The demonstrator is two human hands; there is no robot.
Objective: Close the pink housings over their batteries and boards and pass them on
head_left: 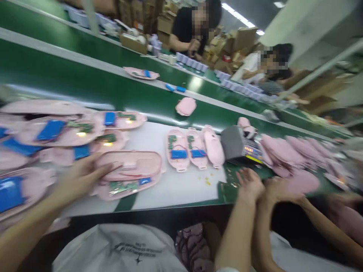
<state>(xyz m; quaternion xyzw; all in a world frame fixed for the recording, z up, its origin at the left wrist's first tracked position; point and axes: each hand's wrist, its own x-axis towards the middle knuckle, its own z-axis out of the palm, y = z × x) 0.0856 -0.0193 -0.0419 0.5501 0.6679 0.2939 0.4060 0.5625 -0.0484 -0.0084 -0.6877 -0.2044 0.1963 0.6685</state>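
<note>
Green bench point(153, 104): L hand point(86, 170) grips pink shell point(144, 160), R hand point(251, 185) open; shirt print point(137, 248) & grey unit label point(253, 158) too blurred

Before you, the green counter point(155, 105) carries a white sheet point(184, 192), where three pink shells point(199, 142) stand in a row with small yellow bits point(208, 182) scattered just in front. To your left, more open shells point(66, 139), fitted with blue blocks point(51, 130) and green boards, overlap in a crowd. Beyond the sheet you have a pink case point(187, 106) by itself, and past its right end a dark grey box point(233, 143) beside stacked pink pieces point(283, 149).
</note>
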